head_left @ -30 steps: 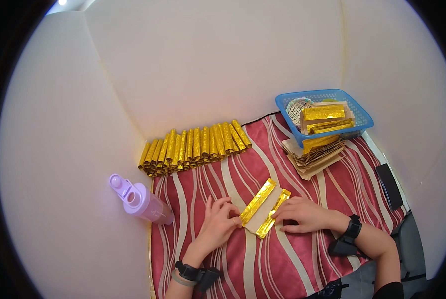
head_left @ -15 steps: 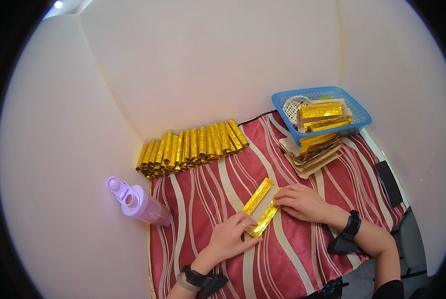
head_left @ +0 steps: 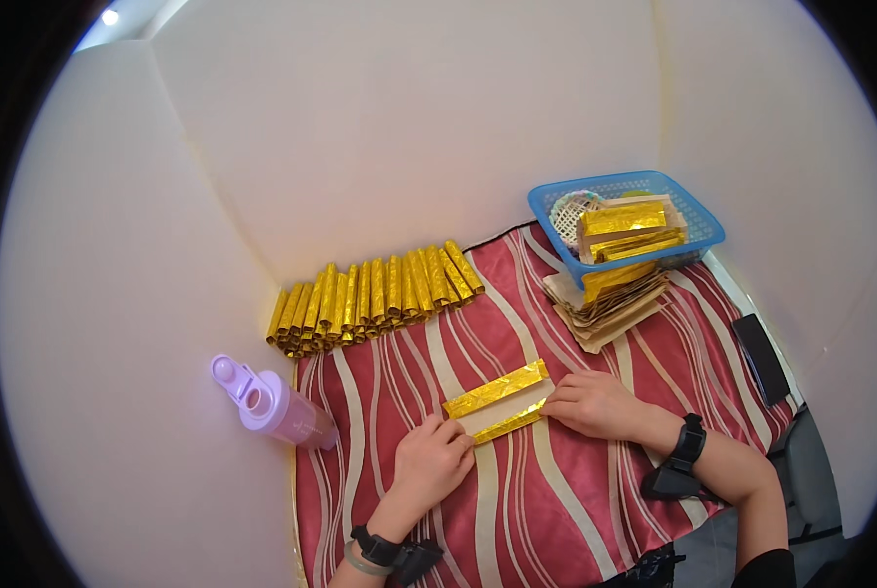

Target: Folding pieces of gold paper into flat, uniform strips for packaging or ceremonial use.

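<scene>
L hand [head_left: 434, 459] is pinching the near-L corner of a gold-banded paper sheet [head_left: 505, 405] lying on the striped tablecloth [head_left: 556, 519]; R hand [head_left: 591, 404] is pinching its near-R corner, fingers curling nearly closed on both. Prob. edge-working step; next move's calling for even, matched pressure.

Behind the sheet [head_left: 505, 404], rolls [head_left: 377, 291] lie left and a basket [head_left: 695, 218] right — the bottle [head_left: 279, 407] at far left.
</scene>
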